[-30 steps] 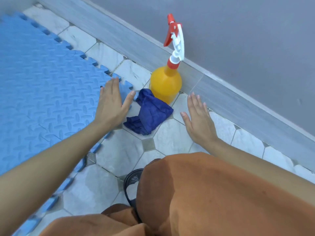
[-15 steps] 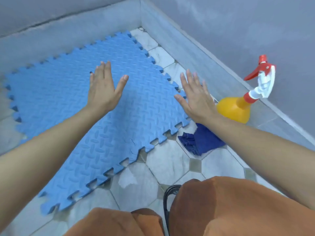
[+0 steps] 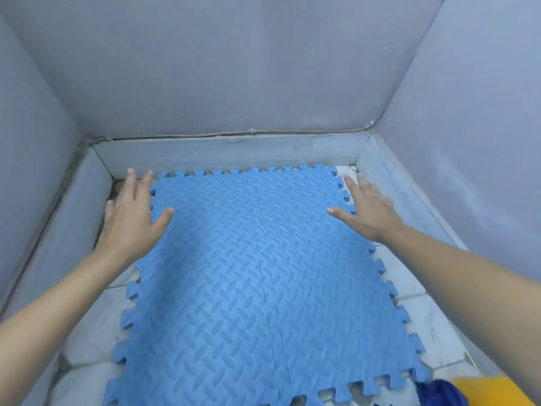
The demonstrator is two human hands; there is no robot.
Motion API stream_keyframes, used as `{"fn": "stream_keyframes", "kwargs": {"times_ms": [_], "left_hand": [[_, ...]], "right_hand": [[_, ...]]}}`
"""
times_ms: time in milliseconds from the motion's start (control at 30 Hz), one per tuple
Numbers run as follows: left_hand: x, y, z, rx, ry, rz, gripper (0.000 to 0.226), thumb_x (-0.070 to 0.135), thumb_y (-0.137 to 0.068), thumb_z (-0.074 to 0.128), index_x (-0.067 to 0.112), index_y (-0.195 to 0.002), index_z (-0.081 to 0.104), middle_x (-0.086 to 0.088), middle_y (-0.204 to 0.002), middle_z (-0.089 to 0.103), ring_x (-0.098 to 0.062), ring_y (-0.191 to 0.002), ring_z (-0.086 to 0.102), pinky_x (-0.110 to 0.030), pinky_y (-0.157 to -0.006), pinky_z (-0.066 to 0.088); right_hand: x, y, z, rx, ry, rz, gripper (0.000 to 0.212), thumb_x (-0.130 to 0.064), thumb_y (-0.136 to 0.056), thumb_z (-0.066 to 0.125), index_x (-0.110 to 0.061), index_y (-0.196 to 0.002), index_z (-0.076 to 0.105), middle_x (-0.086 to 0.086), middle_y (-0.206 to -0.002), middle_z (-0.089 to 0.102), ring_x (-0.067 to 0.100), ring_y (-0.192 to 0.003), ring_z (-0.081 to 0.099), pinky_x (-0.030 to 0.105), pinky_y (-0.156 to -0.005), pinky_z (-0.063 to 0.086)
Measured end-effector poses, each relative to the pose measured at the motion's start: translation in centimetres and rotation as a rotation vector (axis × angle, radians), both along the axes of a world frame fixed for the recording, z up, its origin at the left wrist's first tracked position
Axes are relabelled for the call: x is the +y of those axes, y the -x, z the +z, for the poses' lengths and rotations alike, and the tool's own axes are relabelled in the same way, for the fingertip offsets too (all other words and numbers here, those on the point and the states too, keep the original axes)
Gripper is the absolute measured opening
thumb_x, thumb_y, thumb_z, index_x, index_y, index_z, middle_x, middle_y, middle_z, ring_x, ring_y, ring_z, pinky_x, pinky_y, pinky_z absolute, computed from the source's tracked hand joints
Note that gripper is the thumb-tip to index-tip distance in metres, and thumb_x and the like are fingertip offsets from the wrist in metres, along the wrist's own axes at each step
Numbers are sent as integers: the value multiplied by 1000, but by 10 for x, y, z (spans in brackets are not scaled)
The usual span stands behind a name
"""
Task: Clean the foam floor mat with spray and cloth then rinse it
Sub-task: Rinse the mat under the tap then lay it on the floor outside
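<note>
A: While both arms reach fwd, the left hand [image 3: 131, 218] is spread flat, fingers apart, nothing in it. It sits over the mat's far-left corner, half over the mat, half over the floor by the skirting [image 3: 222, 155].

B: And the right hand [image 3: 370, 210]?

A: Same, palm down, fingers splayed, holding nothing. It's over the far-right edge of the foam mat [image 3: 257, 282], thumb pointing inward. Can't tell whether either palm presses on the foam or hovers just above it.

B: Where's the mat itself?

A: Flat on the pale tiled floor [image 3: 424, 317], blue w/ a raised plate pattern, jigsaw teeth round the edges. Looks like two pieces joined; a seam runs down the middle, far to near. Far edge is just beside the skirting of the back wall, w/ grey walls [image 3: 234, 68] closing in on three sides.

B: Spray and cloth?

A: Bottom-right corner, mostly cut off by the frame. A bit of yellow spray bottle [image 3: 494, 389] body, and a dark blue cloth [image 3: 436, 394] touching it on its left, near the mat's near-right corner. Nozzle isn't in view.
</note>
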State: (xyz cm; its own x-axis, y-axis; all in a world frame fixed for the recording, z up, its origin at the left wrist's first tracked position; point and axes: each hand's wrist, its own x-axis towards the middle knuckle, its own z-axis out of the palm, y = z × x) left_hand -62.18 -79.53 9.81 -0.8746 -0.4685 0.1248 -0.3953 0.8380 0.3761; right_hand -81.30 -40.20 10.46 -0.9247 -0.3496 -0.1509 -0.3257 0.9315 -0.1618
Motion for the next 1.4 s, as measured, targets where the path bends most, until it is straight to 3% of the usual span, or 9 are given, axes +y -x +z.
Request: {"fn": "stream_keyframes", "kwargs": {"times_ms": [167, 300, 500, 667, 867, 1033, 1167, 1333, 1400], "left_hand": [[-25, 19, -17, -79, -214, 45, 72, 29, -93, 58, 11, -151, 19, -17, -160, 5, -35, -142, 26, -43, -112, 24], [-38, 31, -40, -246, -308, 82, 67, 30, -91, 62, 2, -144, 31, -20, -149, 34, -31, -135, 36, -38, -107, 30], [-42, 7, -99, -524, -460, 424, 75, 45, -92, 54, -5, -142, 30, -23, -143, 42, -37, -126, 45, -38, -99, 39], [-24, 23, -119, -428, -467, 697, 86, 65, -92, 30, -7, -140, 37, -26, -143, 34, -42, -125, 41, -47, -104, 38], [-28, 3, -79, -207, -1022, 841, 72, 67, -87, 45, 14, -136, 46, -4, -135, 50, -27, -124, 50, -38, -98, 40], [-56, -16, -38, -66, -1147, 695, 59, 70, -78, 57, 14, -96, 59, -9, -81, 61, -26, -70, 58, -33, -63, 46], [-84, 1, 16, 163, -1180, 642, 53, 61, -79, 63, 15, -105, 64, -12, -111, 66, -32, -102, 62, -49, -96, 47], [-94, 41, 104, 54, -1142, 503, 52, 56, -92, 47, 10, -112, 59, -18, -113, 62, -33, -97, 59, -46, -85, 47], [-91, 48, 135, 25, -1154, 448, 57, 61, -89, 48, 10, -108, 62, -18, -113, 64, -36, -104, 60, -46, -81, 49]], "right_hand": [[-36, 56, 3, -55, -14, 39, 104, -83, -74, 49, -28, -155, 16, 7, -163, 15, 30, -150, 14, 53, -117, 25], [-32, 82, -23, -146, -2, -40, 103, -71, -74, 65, -23, -154, 22, 12, -161, 20, 31, -147, 22, 49, -116, 28], [12, 65, -107, -399, 171, -518, 116, -75, -67, 68, -20, -154, 15, 16, -157, 25, 40, -140, 35, 52, -112, 33], [5, 64, -115, -314, 331, -703, 99, -74, -74, 58, -18, -149, 26, 15, -148, 42, 40, -135, 39, 50, -111, 33], [-4, 66, -81, -267, 650, -929, 79, -66, -73, 62, -4, -122, 59, 13, -125, 60, 35, -117, 55, 43, -100, 46], [-13, 70, -35, -86, 832, -863, 45, -51, -82, 64, -11, -65, 51, 6, -72, 56, 28, -77, 53, 34, -63, 41], [-22, 87, 31, 23, 954, -797, 39, -52, -81, 64, -16, -69, 56, 4, -60, 49, 26, -65, 50, 33, -60, 41], [-27, 129, 89, -57, 994, -797, 51, -35, -82, 68, 6, -113, 65, 21, -112, 68, 37, -102, 67, 49, -92, 53], [-22, 171, 90, -84, 1009, -808, 55, -28, -71, 67, 5, -114, 64, 21, -111, 68, 40, -99, 67, 58, -91, 53]]}}
